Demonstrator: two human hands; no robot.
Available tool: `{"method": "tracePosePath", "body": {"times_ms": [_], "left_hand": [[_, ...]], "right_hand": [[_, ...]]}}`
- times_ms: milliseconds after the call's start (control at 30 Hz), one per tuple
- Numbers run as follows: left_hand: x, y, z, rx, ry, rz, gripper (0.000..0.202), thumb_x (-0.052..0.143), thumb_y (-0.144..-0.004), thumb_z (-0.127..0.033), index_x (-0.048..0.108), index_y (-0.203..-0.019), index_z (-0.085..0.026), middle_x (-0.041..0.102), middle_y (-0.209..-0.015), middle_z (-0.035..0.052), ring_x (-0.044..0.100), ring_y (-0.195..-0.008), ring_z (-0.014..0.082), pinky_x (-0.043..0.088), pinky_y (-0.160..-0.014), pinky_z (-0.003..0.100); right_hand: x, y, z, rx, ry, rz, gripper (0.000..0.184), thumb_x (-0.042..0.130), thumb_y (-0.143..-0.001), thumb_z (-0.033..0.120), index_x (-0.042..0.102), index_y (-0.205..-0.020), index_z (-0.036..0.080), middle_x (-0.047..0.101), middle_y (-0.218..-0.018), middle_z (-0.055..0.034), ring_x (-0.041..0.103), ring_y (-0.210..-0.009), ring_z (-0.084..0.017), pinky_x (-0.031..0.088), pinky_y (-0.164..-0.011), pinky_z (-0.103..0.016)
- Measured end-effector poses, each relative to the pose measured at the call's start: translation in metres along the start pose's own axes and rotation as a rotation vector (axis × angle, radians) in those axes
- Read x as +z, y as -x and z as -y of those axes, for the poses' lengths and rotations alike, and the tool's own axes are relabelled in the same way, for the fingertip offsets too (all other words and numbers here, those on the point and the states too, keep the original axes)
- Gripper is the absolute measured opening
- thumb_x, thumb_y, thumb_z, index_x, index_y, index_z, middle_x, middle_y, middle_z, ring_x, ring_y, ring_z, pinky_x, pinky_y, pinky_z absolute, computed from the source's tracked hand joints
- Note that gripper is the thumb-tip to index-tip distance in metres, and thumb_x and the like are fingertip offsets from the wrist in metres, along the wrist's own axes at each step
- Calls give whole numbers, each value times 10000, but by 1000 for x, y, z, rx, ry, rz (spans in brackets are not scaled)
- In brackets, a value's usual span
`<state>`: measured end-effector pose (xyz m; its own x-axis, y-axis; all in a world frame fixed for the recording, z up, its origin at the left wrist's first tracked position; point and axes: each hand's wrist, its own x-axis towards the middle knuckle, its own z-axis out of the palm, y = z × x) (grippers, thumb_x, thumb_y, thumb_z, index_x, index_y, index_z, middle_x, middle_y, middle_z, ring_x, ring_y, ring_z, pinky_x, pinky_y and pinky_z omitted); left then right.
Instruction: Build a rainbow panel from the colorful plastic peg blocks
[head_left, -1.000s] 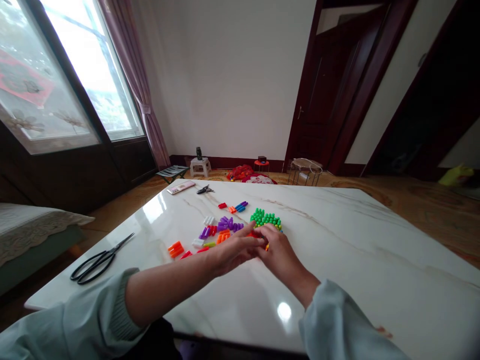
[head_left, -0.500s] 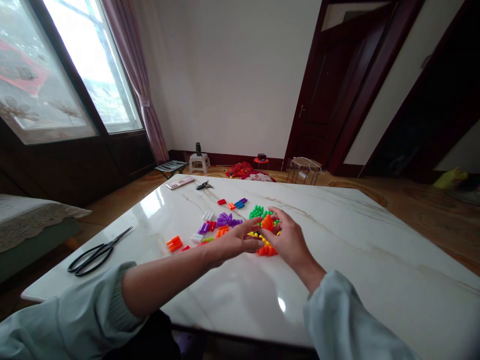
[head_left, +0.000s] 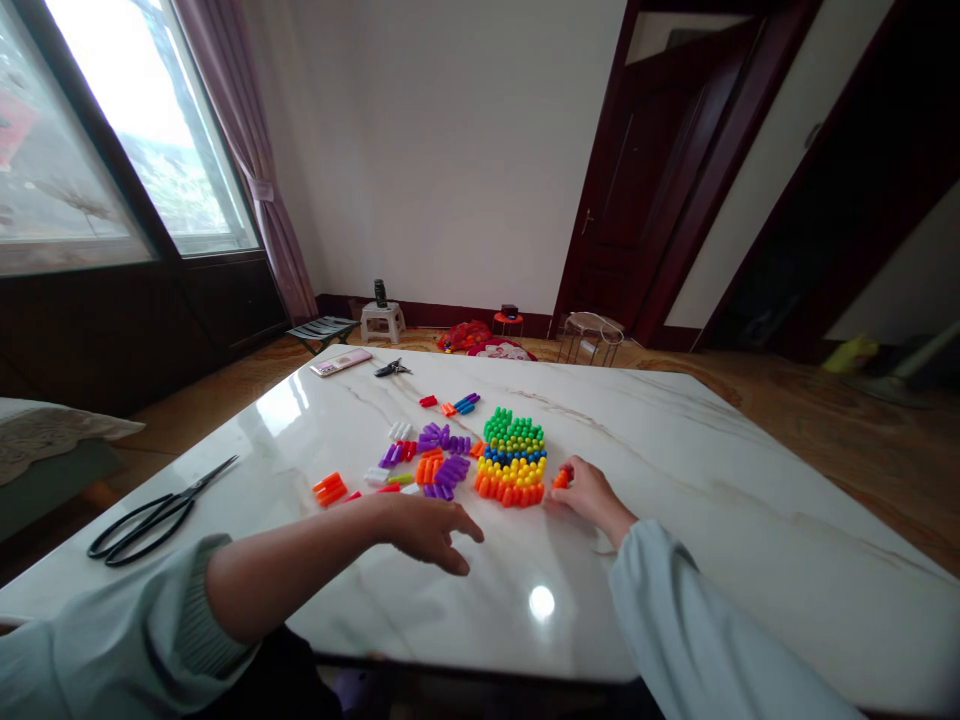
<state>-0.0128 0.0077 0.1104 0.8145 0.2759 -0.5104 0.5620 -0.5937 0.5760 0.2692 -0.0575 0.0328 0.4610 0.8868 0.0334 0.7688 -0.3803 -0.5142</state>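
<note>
On the white marbled table, my right hand pinches a small orange plastic piece just right of a block of upright pegs. That block has rows of green pegs, blue pegs, yellow pegs and orange pegs. Over the table in front of the loose pieces hovers my left hand, fingers apart and holding nothing. Purple pieces, an orange group and white pieces lie left of the block.
Black-handled scissors rest near the table's left edge. A phone and a dark bunch that looks like keys lie at the far left. Beyond the table stand a white stool and a round-topped stool.
My right hand has moved down and right, from above the peg block to the table beside it, with the orange piece. The left hand has drawn back toward me, away from the pegs.
</note>
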Motion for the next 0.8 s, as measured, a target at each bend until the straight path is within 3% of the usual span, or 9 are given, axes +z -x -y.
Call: {"method": "tracePosePath", "body": {"times_ms": [300,567,667,800], "left_hand": [[-2,-1,3,9,-38,18,602,624,-741,-484,525,-1311,-318,500,-1357,86,598,-1070,280,463,-857,334],[-8,2,6,-16,-5,-4,604,633,-742,-483,517,-1314,-325,474,-1389,71,589,-1086,269,459,-856,316],[-12,3,9,-26,-16,-73,565,644,-733,-474,568,-1266,-305,544,-1314,74,602,-1046,266,455,-851,320],[-22,-1,18,-50,-35,-295,376,634,-748,-365,690,-1095,-231,681,-1058,83,631,-918,262,461,-792,317]], "right_hand": [[12,-7,-2,-67,26,9,409,729,-544,138,616,-937,151,686,-847,-46,629,-768,-176,445,-688,-243],[8,-9,-4,-91,38,2,200,703,-583,146,650,-775,146,694,-776,-45,626,-730,-175,437,-651,-233],[8,-10,-4,-87,32,1,193,702,-581,138,651,-766,152,691,-755,-34,623,-719,-170,438,-644,-229],[10,-10,-2,-65,11,-10,218,664,-602,101,648,-810,166,690,-765,-16,630,-710,-155,447,-650,-221]]}}
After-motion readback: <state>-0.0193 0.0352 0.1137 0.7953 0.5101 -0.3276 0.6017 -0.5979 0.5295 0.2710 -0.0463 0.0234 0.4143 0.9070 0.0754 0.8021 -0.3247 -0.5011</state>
